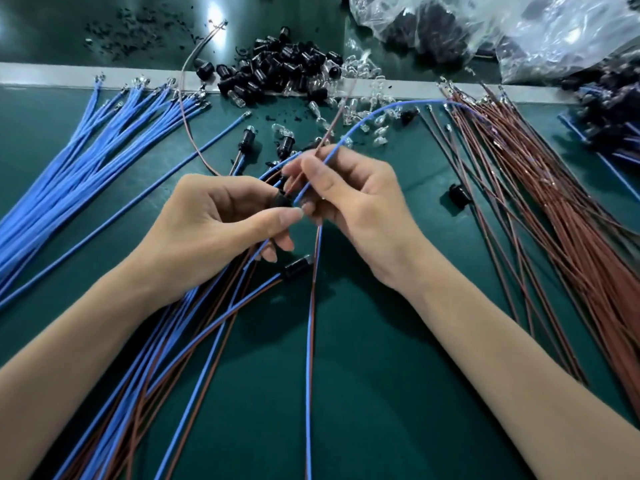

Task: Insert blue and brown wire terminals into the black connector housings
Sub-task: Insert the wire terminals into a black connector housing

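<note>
At the centre of the green mat, my left hand (214,220) pinches a black connector housing (282,199) between thumb and fingers; most of the housing is hidden. My right hand (349,199) pinches a blue wire (349,133) and a brown wire (332,124) just above the housing, their lower ends pointing at it. Both wires arc up and away to the right. Whether the terminals sit inside the housing I cannot tell.
Loose blue wires (86,150) fan out at left, brown wires (554,202) at right. Finished blue-brown pairs (194,341) lie under my left forearm. A pile of black housings (277,71) and clear bulbs (363,109) sits behind, plastic bags (519,29) at back right.
</note>
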Available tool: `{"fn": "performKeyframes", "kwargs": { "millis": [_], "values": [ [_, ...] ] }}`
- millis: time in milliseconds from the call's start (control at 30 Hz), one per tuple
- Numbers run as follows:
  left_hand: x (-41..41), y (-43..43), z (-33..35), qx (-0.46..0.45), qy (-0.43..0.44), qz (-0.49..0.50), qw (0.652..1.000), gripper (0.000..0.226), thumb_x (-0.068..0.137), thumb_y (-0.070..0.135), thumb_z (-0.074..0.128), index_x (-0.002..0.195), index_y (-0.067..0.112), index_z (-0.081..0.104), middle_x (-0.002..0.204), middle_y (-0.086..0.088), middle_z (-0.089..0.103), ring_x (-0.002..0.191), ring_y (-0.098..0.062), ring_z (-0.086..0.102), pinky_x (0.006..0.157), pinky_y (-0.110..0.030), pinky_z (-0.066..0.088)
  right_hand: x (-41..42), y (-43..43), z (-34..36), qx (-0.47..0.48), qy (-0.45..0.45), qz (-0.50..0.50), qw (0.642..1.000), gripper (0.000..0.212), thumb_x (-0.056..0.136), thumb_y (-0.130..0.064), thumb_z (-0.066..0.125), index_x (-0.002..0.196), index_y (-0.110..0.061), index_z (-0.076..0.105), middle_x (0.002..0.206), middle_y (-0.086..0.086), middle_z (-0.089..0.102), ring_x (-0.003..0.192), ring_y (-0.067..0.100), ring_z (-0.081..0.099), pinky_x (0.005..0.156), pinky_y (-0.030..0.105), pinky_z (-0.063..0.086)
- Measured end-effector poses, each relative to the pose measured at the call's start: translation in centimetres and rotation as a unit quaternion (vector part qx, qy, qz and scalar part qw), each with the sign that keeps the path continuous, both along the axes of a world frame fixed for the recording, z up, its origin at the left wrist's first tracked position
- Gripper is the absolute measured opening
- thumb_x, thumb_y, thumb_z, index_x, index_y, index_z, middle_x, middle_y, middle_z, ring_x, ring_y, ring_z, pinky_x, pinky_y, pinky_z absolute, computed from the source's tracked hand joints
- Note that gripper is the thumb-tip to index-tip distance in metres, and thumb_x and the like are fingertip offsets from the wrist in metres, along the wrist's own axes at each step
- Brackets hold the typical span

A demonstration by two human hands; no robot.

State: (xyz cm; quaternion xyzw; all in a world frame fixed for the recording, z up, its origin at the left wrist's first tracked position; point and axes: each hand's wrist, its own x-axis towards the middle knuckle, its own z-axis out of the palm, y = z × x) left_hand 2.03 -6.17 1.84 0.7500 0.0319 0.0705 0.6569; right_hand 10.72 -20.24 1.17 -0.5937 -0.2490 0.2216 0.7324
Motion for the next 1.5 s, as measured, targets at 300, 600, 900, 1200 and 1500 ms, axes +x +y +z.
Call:
{"fn": "performKeyframes", "kwargs": {
  "millis": [300, 600, 900, 1200, 1500],
  "values": [
    [0.1, 0.1, -0.1, -0.008, -0.004, 0.013, 1.000, 0.013, 0.072, 0.024, 0.067, 0.077, 0.012, 0.069, 0.061, -0.002, 0.068, 0.047, -0.010, 0.058, 0.050, -0.015, 0.047, 0.2, -0.3, 0.4, 0.023, 0.002, -0.057, 0.998, 0.019, 0.097, -0.012, 0.050, 0.080, -0.010, 0.058, 0.067, -0.003, 0.065, 0.054, 0.008, 0.059, 0.055, 0.020, 0.048],
    [0.1, 0.0, 0.0, -0.006, 0.002, 0.011, 1.000, 0.014, 0.076, 0.018, 0.065, 0.080, 0.005, 0.065, 0.066, -0.002, 0.071, 0.052, -0.010, 0.064, 0.053, -0.014, 0.049, 0.8, -0.7, 0.7, 0.076, -0.038, -0.138, 0.987, 0.021, 0.098, -0.014, 0.044, 0.079, -0.011, 0.053, 0.064, -0.001, 0.068, 0.050, 0.012, 0.062, 0.051, 0.020, 0.047],
    [0.2, -0.2, -0.2, -0.006, 0.007, 0.002, 1.000, 0.017, 0.073, 0.020, 0.066, 0.083, 0.006, 0.066, 0.065, -0.003, 0.071, 0.053, -0.011, 0.064, 0.054, -0.015, 0.049, 0.1, -0.2, 0.3, 0.016, -0.102, -0.116, 0.988, 0.014, 0.091, -0.012, 0.056, 0.079, -0.015, 0.062, 0.067, -0.008, 0.068, 0.054, 0.008, 0.062, 0.055, 0.018, 0.048],
    [0.2, -0.3, -0.2, 0.000, 0.013, -0.004, 1.000, 0.017, 0.073, 0.022, 0.067, 0.083, 0.008, 0.067, 0.066, -0.003, 0.071, 0.054, -0.011, 0.065, 0.054, -0.015, 0.049, 0.1, -0.4, 0.3, 0.018, -0.064, -0.086, 0.994, 0.013, 0.087, -0.013, 0.059, 0.077, -0.015, 0.067, 0.067, -0.009, 0.067, 0.056, 0.006, 0.056, 0.056, 0.017, 0.045],
    [0.1, -0.3, -0.1, 0.005, 0.010, -0.005, 1.000, 0.017, 0.073, 0.022, 0.067, 0.083, 0.007, 0.067, 0.066, -0.004, 0.071, 0.053, -0.012, 0.064, 0.054, -0.015, 0.049, 0.3, -0.4, 0.2, 0.016, -0.020, -0.077, 0.997, 0.014, 0.086, -0.018, 0.060, 0.076, -0.017, 0.070, 0.063, -0.009, 0.060, 0.056, 0.008, 0.049, 0.056, 0.018, 0.041]
  ]
}}
